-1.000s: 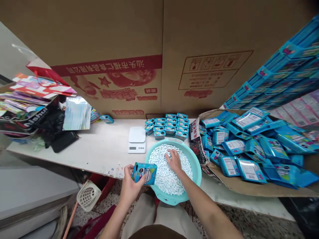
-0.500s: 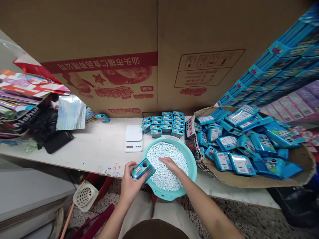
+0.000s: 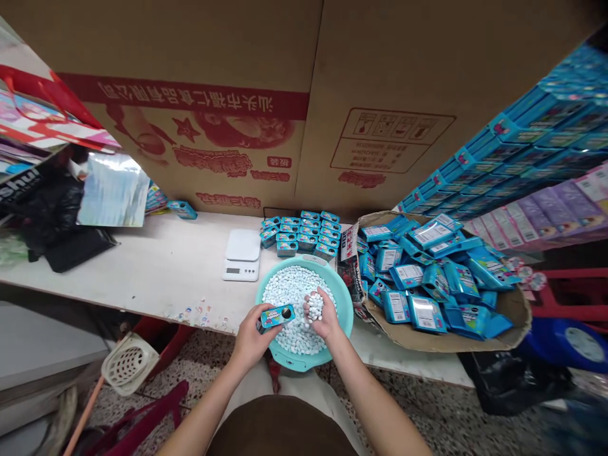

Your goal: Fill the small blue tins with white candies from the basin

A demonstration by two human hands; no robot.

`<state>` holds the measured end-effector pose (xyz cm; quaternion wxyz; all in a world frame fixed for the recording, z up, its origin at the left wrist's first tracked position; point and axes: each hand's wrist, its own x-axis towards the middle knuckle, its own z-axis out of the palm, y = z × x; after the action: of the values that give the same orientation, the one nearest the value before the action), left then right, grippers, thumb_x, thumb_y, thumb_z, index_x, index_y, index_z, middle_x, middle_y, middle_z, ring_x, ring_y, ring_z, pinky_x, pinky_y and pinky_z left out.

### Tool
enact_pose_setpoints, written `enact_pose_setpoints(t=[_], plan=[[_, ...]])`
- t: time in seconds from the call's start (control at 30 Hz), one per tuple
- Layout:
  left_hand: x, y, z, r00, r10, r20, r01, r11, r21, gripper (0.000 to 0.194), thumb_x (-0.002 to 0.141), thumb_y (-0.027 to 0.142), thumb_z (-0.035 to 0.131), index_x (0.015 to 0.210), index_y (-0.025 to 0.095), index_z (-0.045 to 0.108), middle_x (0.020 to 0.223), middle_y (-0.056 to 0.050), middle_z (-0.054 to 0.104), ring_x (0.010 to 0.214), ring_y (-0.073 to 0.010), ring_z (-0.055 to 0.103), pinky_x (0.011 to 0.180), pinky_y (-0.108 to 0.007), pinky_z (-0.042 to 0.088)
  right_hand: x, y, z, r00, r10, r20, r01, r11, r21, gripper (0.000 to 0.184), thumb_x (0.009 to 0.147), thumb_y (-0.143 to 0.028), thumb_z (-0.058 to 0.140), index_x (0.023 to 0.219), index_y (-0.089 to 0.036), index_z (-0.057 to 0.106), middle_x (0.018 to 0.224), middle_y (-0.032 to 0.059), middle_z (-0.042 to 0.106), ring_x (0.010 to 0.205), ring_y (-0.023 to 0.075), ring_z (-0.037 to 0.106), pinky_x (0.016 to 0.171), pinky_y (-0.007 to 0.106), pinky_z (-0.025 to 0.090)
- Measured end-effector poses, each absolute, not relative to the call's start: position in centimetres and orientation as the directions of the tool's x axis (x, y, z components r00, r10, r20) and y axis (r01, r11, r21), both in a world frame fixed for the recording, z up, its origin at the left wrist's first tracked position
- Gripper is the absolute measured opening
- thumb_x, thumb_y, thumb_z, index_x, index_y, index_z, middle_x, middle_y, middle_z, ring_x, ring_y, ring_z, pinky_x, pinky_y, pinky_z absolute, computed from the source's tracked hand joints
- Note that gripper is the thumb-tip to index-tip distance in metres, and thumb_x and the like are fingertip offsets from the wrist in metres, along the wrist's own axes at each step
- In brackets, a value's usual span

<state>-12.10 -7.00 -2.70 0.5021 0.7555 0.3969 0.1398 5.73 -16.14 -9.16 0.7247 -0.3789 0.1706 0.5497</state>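
While our left hand [image 3: 251, 339] closes around a small blue tin [image 3: 277, 316], our right hand [image 3: 323, 316] holds a cupped heap of white pellets [image 3: 314, 307] above a teal plastic basin [image 3: 342, 316]. We judge the step in hand to be scooping pellets from the basin, with the tin held ready beside them. The next move calls for a steady, level palm, because the heap stands above the curled fingers and the tin's round opening looks small beside it.

Left grip: closed, with the fingers and thumb wrapped around the tin. Right grip: partly closed, a loose cup with pellets showing at its top. The tin lies on its side over the near part of the basin, just beside the right hand, with its dark round opening toward that hand. We cannot tell whether it touches the rim. Its blue label is bright and printed, but the small writing is hard to read.

More pellets fill the basin in a broad mound. A digital kitchen scale [image 3: 240, 254] stands on a white table [image 3: 166, 266] just left of the basin. Stacked tins [image 3: 299, 233] stand behind it, and blue pouches [image 3: 427, 285] lie heaped in a cardboard tray [image 3: 515, 326] to the right.
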Motion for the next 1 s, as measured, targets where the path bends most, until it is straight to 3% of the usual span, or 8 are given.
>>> enact_pose_setpoints(t=[0.1,0.17,0.33,0.53,0.77,1.0], plan=[[-11.6,-7.8,-3.7,0.677,0.719,-0.155,0.448,-0.236,0.862,0.036,0.070,0.023,0.069,0.104,0.022,0.059,0.109,-0.006,0.063,0.106,-0.0235,0.058,0.091,-0.037,0.046,5.8,-16.7,-6.5,0.302,0.697,-0.650,-0.953,0.223,-0.204,0.023,0.075,-0.037,0.060,0.065,-0.021,0.046,0.057,-0.0049,0.055,0.046,0.0077,0.049,0.041,0.017,0.039],[-11.0,-8.5,-3.8,0.705,0.695,-0.142,0.433,-0.262,0.862,0.037,0.068,0.017,0.068,0.104,0.022,0.060,0.108,-0.005,0.063,0.105,-0.0230,0.058,0.092,-0.037,0.046,5.7,-16.9,-4.8,0.324,0.704,-0.632,-0.944,0.285,-0.166,0.020,0.076,-0.035,0.058,0.066,-0.021,0.046,0.059,-0.0053,0.055,0.048,0.0072,0.050,0.043,0.017,0.040],[-9.7,-10.1,-2.7,0.754,0.647,-0.115,0.382,-0.289,0.878,0.042,0.064,0.005,0.065,0.102,0.022,0.060,0.105,-0.005,0.063,0.102,-0.0219,0.058,0.090,-0.037,0.046,4.8,-17.3,-2.4,0.487,0.629,-0.605,-0.873,0.369,-0.319,0.022,0.075,-0.035,0.059,0.064,-0.021,0.046,0.057,-0.0057,0.053,0.048,0.0085,0.050,0.045,0.020,0.041],[-8.8,-10.7,-0.9,0.784,0.614,-0.090,0.342,-0.307,0.888,0.039,0.065,0.007,0.067,0.100,0.023,0.061,0.103,-0.004,0.062,0.101,-0.0215,0.058,0.088,-0.035,0.046,4.0,-17.7,-1.1,0.649,0.559,-0.515,-0.759,0.436,-0.483,0.034,0.076,-0.038,0.058,0.053,-0.020,0.042,0.053,-0.0054,0.046,0.049,0.0096,0.048,0.049,0.024,0.042],[-8.1,-10.8,-0.8,0.768,0.636,-0.077,0.367,-0.338,0.866,0.041,0.064,0.008,0.069,0.101,0.021,0.060,0.102,-0.004,0.063,0.100,-0.0210,0.058,0.088,-0.034,0.046,4.0,-17.5,-0.5,0.696,0.537,-0.476,-0.710,0.421,-0.564,0.029,0.077,-0.038,0.058,0.056,-0.020,0.048,0.054,-0.0051,0.049,0.050,0.0097,0.048,0.052,0.025,0.043],[-7.9,-10.6,-0.1,0.846,0.533,-0.036,0.326,-0.461,0.826,0.045,0.066,0.000,0.060,0.105,0.023,0.060,0.103,-0.005,0.062,0.100,-0.0219,0.057,0.088,-0.036,0.045,3.6,-17.5,-0.7,0.720,0.551,-0.423,-0.672,0.398,-0.625,0.028,0.075,-0.040,0.060,0.058,-0.019,0.051,0.056,-0.0054,0.051,0.051,0.0091,0.049,0.055,0.025,0.043]])
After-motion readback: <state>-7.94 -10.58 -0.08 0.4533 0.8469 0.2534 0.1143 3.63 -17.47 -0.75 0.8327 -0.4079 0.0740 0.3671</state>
